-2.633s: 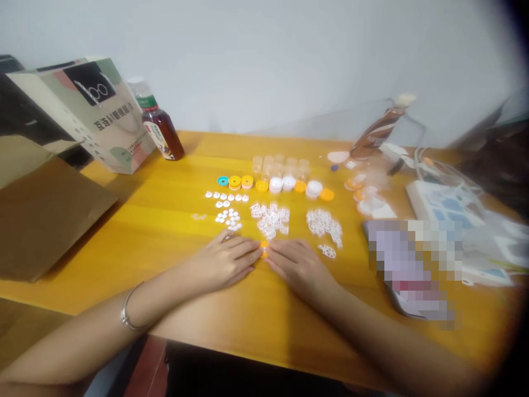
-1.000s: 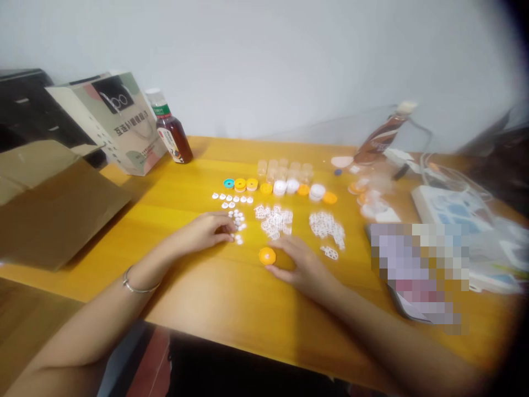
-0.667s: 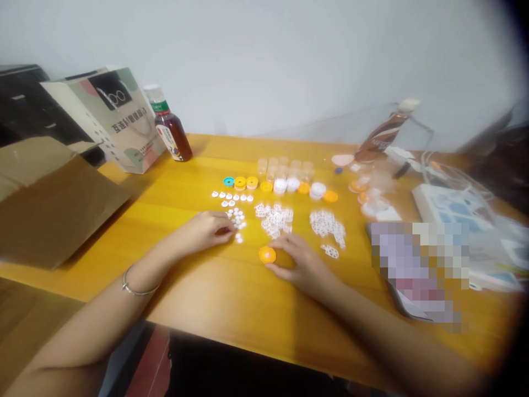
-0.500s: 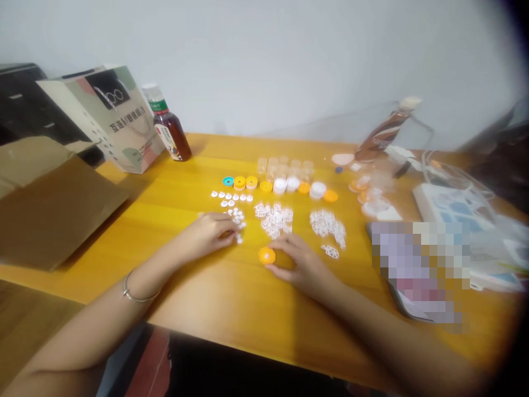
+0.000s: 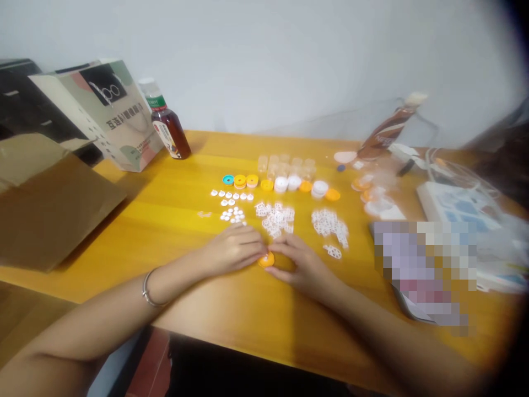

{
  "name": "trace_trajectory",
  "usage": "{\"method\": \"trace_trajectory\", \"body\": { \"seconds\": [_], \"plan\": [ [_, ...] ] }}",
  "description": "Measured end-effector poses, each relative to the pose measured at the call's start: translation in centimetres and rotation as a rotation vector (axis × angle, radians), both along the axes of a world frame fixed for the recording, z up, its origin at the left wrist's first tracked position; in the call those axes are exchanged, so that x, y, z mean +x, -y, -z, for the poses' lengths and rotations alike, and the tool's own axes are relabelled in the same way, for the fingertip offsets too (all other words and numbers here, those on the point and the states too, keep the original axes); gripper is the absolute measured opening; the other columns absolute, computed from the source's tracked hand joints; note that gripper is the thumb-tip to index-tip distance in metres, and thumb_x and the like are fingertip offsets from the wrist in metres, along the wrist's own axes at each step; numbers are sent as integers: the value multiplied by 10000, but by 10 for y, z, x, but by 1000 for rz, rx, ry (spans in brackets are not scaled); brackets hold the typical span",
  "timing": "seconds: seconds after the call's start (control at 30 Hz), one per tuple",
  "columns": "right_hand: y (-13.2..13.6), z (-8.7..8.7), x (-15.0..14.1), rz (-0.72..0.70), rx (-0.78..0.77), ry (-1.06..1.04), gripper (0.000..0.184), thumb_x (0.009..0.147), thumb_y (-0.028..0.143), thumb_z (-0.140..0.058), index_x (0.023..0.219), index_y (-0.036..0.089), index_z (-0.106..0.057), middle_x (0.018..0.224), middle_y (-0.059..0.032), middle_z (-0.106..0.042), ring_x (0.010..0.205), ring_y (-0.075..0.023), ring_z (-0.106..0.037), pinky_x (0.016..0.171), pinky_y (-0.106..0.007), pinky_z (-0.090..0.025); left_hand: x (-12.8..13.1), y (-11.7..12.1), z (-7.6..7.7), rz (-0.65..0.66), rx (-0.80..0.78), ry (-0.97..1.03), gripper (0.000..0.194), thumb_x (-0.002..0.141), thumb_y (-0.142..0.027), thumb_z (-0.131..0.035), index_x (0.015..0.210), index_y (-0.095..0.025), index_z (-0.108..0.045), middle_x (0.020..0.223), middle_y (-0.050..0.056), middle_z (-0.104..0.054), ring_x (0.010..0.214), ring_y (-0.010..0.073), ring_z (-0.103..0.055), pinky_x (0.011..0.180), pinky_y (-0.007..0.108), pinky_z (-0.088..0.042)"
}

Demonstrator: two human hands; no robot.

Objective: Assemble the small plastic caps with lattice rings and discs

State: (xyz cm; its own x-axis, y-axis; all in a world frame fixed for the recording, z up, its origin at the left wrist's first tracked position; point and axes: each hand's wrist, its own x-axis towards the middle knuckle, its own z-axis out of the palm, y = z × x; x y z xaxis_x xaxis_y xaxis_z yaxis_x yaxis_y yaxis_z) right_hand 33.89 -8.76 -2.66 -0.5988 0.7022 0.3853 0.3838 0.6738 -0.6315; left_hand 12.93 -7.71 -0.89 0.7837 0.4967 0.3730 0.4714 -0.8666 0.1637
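Observation:
Between thumb and fingers, my right hand point(image 5: 303, 266) grips an orange round disc-like piece point(image 5: 266, 261) by its edge, on or just above the table. The fingertips of my left hand point(image 5: 235, 247) are pressed together over the disc's left side. Whatever they pinch there is hidden. Just beyond my left hand lies a cluster of small white round pieces point(image 5: 232, 214). Past my right hand is a pile of flat white openwork pieces point(image 5: 275, 218); a second such pile point(image 5: 329, 223) lies further right, with one loose piece point(image 5: 333, 252) in front.
Orange, white and blue round pieces point(image 5: 252, 181) form a row, with clear little cylinders point(image 5: 285, 165) behind. A cardboard box point(image 5: 58, 204), paper bag point(image 5: 124, 121) and dark bottle point(image 5: 170, 132) stand left. At right are a brown bottle point(image 5: 386, 132) and a pixelated flat object point(image 5: 417, 275).
My left hand has moved right, from the small white pieces to the orange disc. My right hand keeps its hold on the disc in nearly the same place.

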Motion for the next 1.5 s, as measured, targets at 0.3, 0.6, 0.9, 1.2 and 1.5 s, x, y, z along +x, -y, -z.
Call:
{"method": "trace_trajectory", "body": {
  "seconds": [0.3, 0.6, 0.9, 1.2, 1.5],
  "plan": [
    [0, 0, 0, -2, 14, -33, 232, 743, 238, -631, 968, 229, -574, 905, -59, -577, 838, -187, -567, 738, -364, -498, -1, 2, -6, 35, 105, -73, 180, 905, -207, -418, 885, -183, -596, 820, 28, -627, 739, 135, -514, 653, 290, -345],
    [0, -1, 0, -2, 13, -19, 235, 736, 235, -634, 966, 232, -585, 906, -56, -580, 836, -185, -570, 741, -361, -500, -3, 4, -6, 51, 62, -21, 168, 897, -176, -435, 943, -183, -597, 853, 31, -630, 769, 128, -538, 663, 285, -382],
    [-1, 0, 1, -16, -21, -13, 227, 753, 236, -624, 977, 236, -589, 926, -60, -586, 854, -190, -569, 757, -370, -493, -13, 8, -15, 63, 9, -58, 203, 882, -179, -465, 1045, -188, -586, 902, 50, -623, 803, 138, -547, 686, 293, -446],
    [-1, -1, 1, -13, -24, -10, 227, 747, 232, -630, 971, 238, -593, 919, -57, -584, 849, -187, -568, 753, -365, -495, -10, 12, -14, 53, 5, -136, 235, 897, -244, -443, 1076, -219, -593, 822, 45, -580, 738, 132, -539, 636, 282, -451],
    [-1, 0, 1, -18, -24, -7, 219, 752, 232, -625, 968, 234, -591, 919, -59, -582, 848, -190, -565, 751, -369, -491, -11, 12, -14, 46, -83, -166, 239, 891, -247, -445, 1075, -236, -599, 894, 58, -582, 804, 156, -535, 697, 313, -446]
  ]
}}
